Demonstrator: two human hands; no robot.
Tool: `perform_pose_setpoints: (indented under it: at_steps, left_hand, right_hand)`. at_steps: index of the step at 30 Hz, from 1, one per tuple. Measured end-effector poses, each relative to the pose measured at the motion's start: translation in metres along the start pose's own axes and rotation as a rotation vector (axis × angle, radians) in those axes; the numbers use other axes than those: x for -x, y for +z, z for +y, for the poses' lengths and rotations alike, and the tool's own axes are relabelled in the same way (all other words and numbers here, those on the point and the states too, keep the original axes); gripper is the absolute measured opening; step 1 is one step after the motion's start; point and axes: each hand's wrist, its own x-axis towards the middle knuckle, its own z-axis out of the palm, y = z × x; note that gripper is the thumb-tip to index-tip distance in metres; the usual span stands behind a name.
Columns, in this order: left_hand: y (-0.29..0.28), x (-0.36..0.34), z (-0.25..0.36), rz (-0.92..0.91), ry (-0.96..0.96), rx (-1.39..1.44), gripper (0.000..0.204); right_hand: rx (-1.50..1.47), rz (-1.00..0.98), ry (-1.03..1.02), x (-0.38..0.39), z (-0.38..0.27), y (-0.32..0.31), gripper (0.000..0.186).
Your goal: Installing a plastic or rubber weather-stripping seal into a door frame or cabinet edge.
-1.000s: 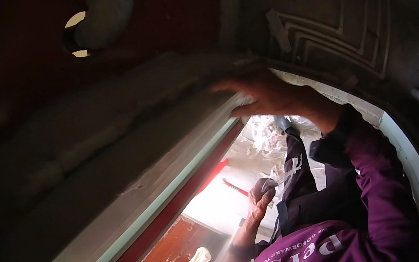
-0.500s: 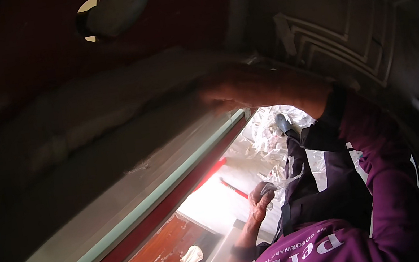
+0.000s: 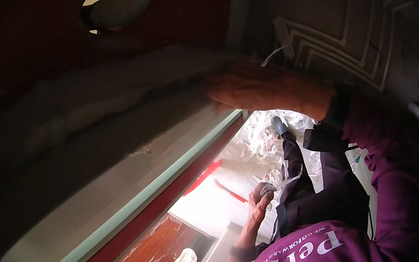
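My left hand, low in the middle, is closed around a crumpled wad of clear plastic film. Loose ends of the film trail off to the right. My right hand reaches up and leftward into shadow, along the edge of a dark grey panel. Its fingers are dark and smeared by motion, so whether they grip anything does not show. A thin whitish strip sticks up just beyond that hand.
A pale green and red edge runs diagonally below the panel. Raised ribs mark the dark surface at upper right. Shredded clear plastic litters the floor by my shoe. A brown tabletop with small items and a white cloth stands lower left.
My right hand has shifted slightly, still up by the panel. The whitish strip now stands out beyond it. My left hand keeps its hold, and the view has moved a little.
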Motion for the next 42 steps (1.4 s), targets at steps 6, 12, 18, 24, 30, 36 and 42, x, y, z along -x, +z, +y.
perform_pose_setpoints:
  at_steps: [6,12,18,24,30,36,42]
  left_hand:
    - [0.002,0.001,0.006,-0.016,0.080,-0.052,0.030]
    - [0.003,0.000,-0.003,0.029,0.123,-0.060,0.029]
    - [0.000,0.001,-0.021,0.155,0.105,-0.020,0.024]
    - [-0.003,-0.009,-0.044,0.222,0.189,0.005,0.022]
    - [-0.003,-0.006,-0.038,0.163,0.249,-0.074,0.024]
    - [-0.007,-0.008,-0.039,0.140,0.326,-0.124,0.029]
    - [-0.007,-0.012,-0.038,0.109,0.409,-0.260,0.031]
  right_hand:
    - [0.091,-0.036,-0.193,-0.006,0.025,0.020,0.026]
    - [0.283,-0.272,-0.115,-0.010,0.026,0.013,0.023]
    - [-0.014,0.126,0.019,0.024,0.035,0.054,0.025]
    - [-0.190,0.684,0.140,0.062,-0.003,0.093,0.035]
    - [-0.181,0.769,0.097,0.055,-0.002,0.095,0.024]
    - [-0.155,0.861,0.009,0.060,-0.007,0.097,0.023]
    - [-0.232,0.989,0.237,0.082,0.015,0.131,0.018]
